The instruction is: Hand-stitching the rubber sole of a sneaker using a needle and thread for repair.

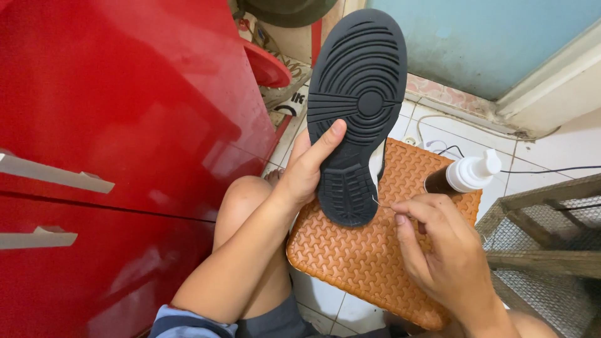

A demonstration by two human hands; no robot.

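My left hand holds a shoe sole-up, thumb pressed on the black rubber sole with its ring tread. The heel end points down toward an orange textured mat on the floor. My right hand is just right of the heel, fingers pinched on a thin needle or thread that touches the shoe's edge. A white strip of the shoe's upper shows along the sole's right side.
A red cabinet with metal handles fills the left. A brown pump bottle with a white top stands behind the mat. A wooden wire-mesh crate sits at right. A black cable crosses the white tiles. My bare knee is below the shoe.
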